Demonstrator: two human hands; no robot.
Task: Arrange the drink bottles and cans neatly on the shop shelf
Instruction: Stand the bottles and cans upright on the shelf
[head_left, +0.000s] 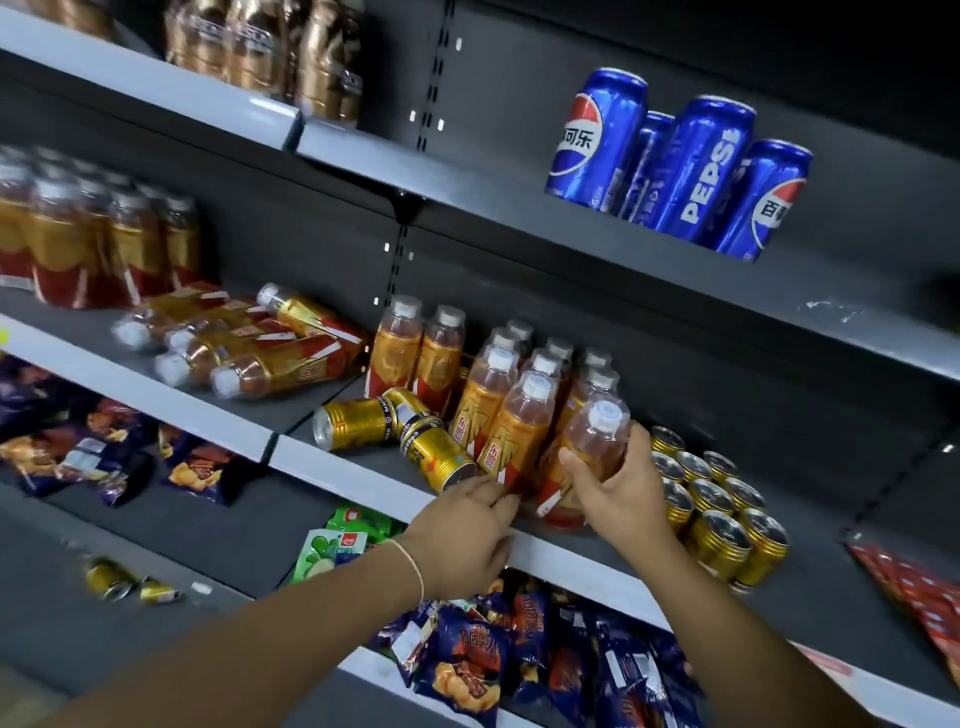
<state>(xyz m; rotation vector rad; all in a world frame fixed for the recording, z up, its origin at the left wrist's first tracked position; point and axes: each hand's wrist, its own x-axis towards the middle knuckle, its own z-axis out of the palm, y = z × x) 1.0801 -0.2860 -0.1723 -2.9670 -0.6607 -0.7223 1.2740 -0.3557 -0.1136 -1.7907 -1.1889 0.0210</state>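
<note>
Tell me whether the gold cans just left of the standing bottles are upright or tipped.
Tipped. The gold cans lie on their sides on the shelf, ends showing, beside the upright bottles.

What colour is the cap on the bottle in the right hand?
White cap on the bottle the right hand grips; head view.

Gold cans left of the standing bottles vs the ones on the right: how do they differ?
Pose: the left gold cans lie on their sides; the right gold cans stand upright.
Order: the left gold cans point different ways; the right gold cans sit packed in rows.
Shared: gold bodies, same shelf.
</note>
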